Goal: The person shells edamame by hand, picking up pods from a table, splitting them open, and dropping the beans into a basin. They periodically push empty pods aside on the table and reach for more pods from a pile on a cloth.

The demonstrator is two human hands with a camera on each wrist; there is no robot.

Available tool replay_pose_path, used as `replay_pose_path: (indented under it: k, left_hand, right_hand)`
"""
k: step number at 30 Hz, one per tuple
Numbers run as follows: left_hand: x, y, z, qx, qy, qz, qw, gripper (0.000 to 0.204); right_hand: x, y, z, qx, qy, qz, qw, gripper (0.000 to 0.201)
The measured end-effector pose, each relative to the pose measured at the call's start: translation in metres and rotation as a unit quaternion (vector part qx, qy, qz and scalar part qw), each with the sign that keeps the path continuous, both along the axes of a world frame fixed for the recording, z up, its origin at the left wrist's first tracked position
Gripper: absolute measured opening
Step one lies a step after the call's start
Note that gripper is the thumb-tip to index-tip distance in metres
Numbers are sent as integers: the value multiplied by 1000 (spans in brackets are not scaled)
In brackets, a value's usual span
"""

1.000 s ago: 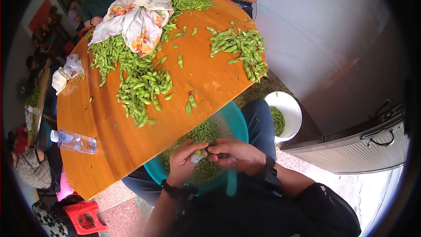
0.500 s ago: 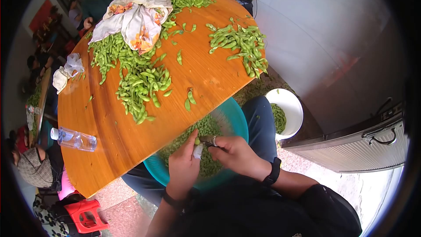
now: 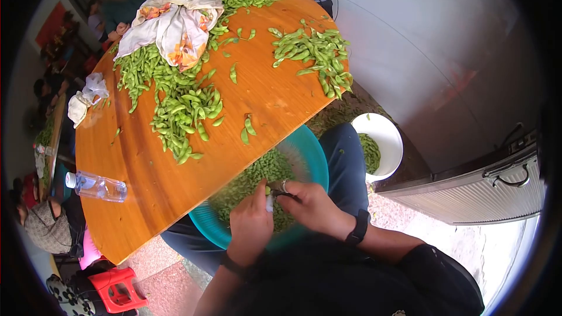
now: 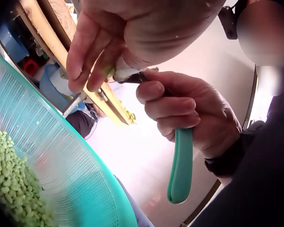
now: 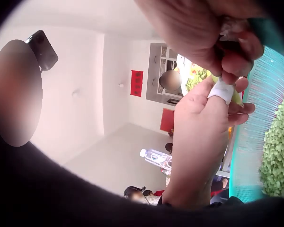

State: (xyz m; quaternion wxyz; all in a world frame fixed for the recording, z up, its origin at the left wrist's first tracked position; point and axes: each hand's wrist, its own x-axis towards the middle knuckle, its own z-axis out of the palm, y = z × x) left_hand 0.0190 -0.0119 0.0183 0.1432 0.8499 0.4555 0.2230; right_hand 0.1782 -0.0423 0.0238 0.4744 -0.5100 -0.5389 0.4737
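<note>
Both hands meet over a teal perforated basin (image 3: 318,158) of shelled green beans (image 3: 272,167). My left hand (image 3: 250,225) pinches a green bean pod (image 5: 237,97) between thumb and fingers; a white wrap (image 5: 221,91) covers the thumb. My right hand (image 3: 316,213) grips a tool with a curved teal handle (image 4: 181,165), which sticks out below the fist in the left wrist view. The tool's dark end (image 4: 131,77) reaches the left thumb beside the pod. Its exact kind is mostly hidden by the fingers.
Piles of bean pods (image 3: 187,111) lie on the wooden table (image 3: 240,105), partly under a floral cloth (image 3: 175,23). A water bottle (image 3: 96,186) lies near the left edge. A white bucket (image 3: 391,149) holds more green pieces at the right. Other people sit around the table.
My right hand has turned over, so the teal handle seen below it earlier is hidden in the head view. Both hands remain together over the basin; the head view has shifted slightly.
</note>
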Motion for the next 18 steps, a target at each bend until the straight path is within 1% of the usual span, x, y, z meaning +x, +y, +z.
replay_pose_path:
  k: [1, 2, 4, 5, 6, 7, 8, 10, 11, 12, 13, 14, 15, 16, 17, 18]
  left_hand:
    - [-1, 0, -4, 16, 3, -3, 1000, 41]
    - [-1, 0, -7, 33, 5, -6, 999, 39]
    - [-2, 0, -13, 35, -6, -7, 999, 39]
    - [-3, 0, -16, 37, -16, -7, 999, 40]
    - [-3, -1, -17, 36, -17, -8, 999, 40]
    - [-4, -1, -18, 11, -44, -6, 999, 40]
    - [-5, -1, -19, -15, -71, -4, 997, 41]
    - [-10, 1, -24, -38, -85, -9, 996, 38]
    - [-12, 2, -27, -60, -98, -14, 993, 35]
    - [-15, 3, -30, -63, -99, -14, 993, 35]
    - [-17, 3, -32, -151, -160, -8, 975, 33]
    - [-18, 5, -34, -237, -220, -2, 946, 31]
    - [-20, 7, -37, -238, -220, -1, 946, 31]
    - [-21, 9, -40, -310, -316, -16, 897, 32]
    - [-21, 12, -42, -375, -407, -31, 833, 32]
    - [-21, 12, -40, -374, -407, -30, 832, 32]
  right_hand:
    - [-1, 0, 0, -16, 28, 2, 999, 6]
    - [-1, 0, -3, -17, 27, 0, 999, 6]
    - [-3, 1, -11, -44, 68, 7, 997, 5]
    - [-3, 1, -10, -45, 67, 5, 997, 5]
    - [-3, 0, -6, -98, 97, 13, 990, 7]
    - [-2, 1, -3, -151, 127, 20, 980, 9]
    - [0, 2, -3, -152, 126, 18, 980, 9]
    - [2, 4, -3, -271, 243, 31, 931, 11]
    - [4, 5, -4, -273, 243, 30, 930, 11]
    - [5, 5, -6, -294, 258, 36, 920, 10]
    - [7, 7, -8, -314, 272, 41, 909, 8]
    - [9, 8, -10, -316, 272, 40, 908, 8]
    - [11, 10, -12, -321, 290, 55, 900, 8]
    - [12, 12, -13, -327, 307, 69, 891, 8]
    - [13, 12, -11, -324, 304, 78, 893, 8]
    - [13, 13, -11, -325, 303, 79, 893, 8]
